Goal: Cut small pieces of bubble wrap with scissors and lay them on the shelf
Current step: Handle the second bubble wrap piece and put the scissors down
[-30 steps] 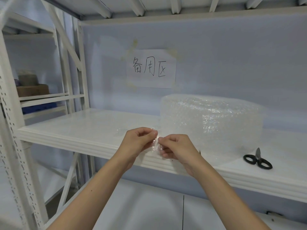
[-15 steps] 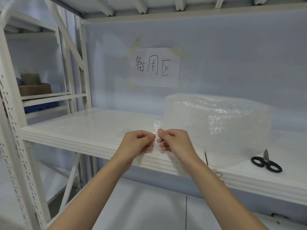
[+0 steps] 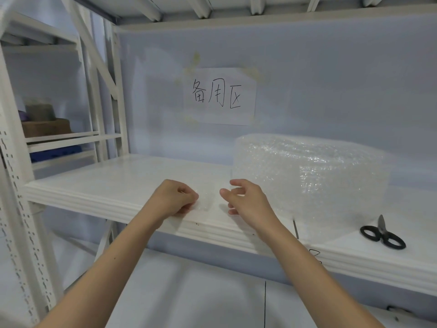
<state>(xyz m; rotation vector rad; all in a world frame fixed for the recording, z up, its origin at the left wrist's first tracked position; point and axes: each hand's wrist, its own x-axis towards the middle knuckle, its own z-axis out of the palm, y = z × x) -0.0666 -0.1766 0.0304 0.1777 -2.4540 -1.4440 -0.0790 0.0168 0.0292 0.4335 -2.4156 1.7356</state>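
A small clear piece of bubble wrap (image 3: 204, 202) lies flat on the white shelf (image 3: 113, 185) near its front edge. My left hand (image 3: 176, 200) has its fingers curled on the piece's left edge. A short gap to the right, my right hand (image 3: 244, 201) hovers with loosely curled fingers and holds nothing. The big roll of bubble wrap (image 3: 309, 181) stands on the shelf just behind and right of my right hand. Black-handled scissors (image 3: 383, 235) lie closed on the shelf at the far right.
A paper sign (image 3: 220, 95) with handwriting is taped to the back wall. On the left stands another white rack (image 3: 14, 185) holding brown boxes (image 3: 45, 127). The upper shelf's beams run overhead, and a lower shelf (image 3: 189, 299) sits below my arms.
Both hands moved forward and down to the shelf with the small piece. My right hand let go of it and drew away to the right; the piece now lies on the shelf.
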